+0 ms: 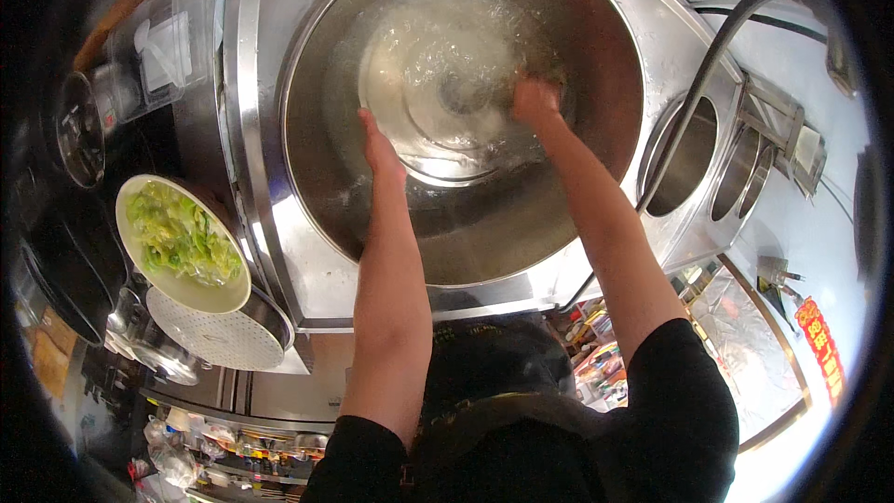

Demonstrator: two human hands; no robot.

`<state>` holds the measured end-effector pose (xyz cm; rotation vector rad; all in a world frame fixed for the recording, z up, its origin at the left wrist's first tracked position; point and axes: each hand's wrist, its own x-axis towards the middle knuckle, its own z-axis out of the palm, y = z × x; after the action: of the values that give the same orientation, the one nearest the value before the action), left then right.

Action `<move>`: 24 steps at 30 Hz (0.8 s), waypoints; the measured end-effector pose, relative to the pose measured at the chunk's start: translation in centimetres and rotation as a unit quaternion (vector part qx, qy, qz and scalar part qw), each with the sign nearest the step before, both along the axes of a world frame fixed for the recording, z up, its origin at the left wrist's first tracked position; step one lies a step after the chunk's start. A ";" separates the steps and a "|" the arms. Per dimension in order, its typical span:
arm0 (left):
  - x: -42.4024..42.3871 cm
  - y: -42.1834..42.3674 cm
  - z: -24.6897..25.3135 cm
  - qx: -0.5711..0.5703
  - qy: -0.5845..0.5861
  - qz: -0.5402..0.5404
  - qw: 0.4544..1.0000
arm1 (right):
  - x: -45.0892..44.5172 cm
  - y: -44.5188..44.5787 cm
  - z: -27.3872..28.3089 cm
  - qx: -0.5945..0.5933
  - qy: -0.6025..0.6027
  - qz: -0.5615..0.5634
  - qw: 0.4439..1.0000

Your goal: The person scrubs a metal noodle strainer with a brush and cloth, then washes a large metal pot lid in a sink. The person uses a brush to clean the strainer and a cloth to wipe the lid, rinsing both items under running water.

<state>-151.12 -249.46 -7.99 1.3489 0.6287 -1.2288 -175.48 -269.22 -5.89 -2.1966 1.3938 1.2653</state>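
Observation:
Both of my hands are down inside a large round metal basin (489, 237) set in a stainless steel counter. A round metal vessel (447, 175) with splashing, cloudy water (447, 49) lies in it. My left hand (380, 150) is at the vessel's left edge, thumb raised; its fingers are mostly hidden, and whether it grips the rim cannot be told. My right hand (538, 99) is at the right side of the water, blurred, its fingers bent down and partly hidden by splashes. What it holds, if anything, does not show.
At the left stand a bowl of cut leafy greens (185, 237), a perforated metal plate (216, 332), a clear plastic container (157, 63) and a metal pot (82, 129). To the right, a dark hose (698, 77) arches over smaller round wells (688, 161) in the counter.

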 end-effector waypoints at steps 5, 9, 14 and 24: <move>0.7 -0.5 1.3 0.037 -0.036 -0.052 0.997 | 2.6 7.6 4.8 0.155 -0.031 -0.027 0.987; 1.6 -2.2 4.1 0.086 -0.051 -0.078 0.992 | 6.7 11.9 4.0 0.230 -0.151 -0.057 0.960; 2.4 -2.8 5.0 0.063 -0.052 -0.083 0.993 | 16.6 9.4 3.9 0.296 -0.348 -0.258 0.851; 3.0 -3.8 5.7 0.045 0.010 -0.104 0.994 | 20.8 2.8 5.4 -0.063 -0.353 0.056 0.932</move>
<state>-148.15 -253.23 -2.34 1.5080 0.5754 -1.3960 -154.66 -266.46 -0.50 -2.4699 1.0747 0.3205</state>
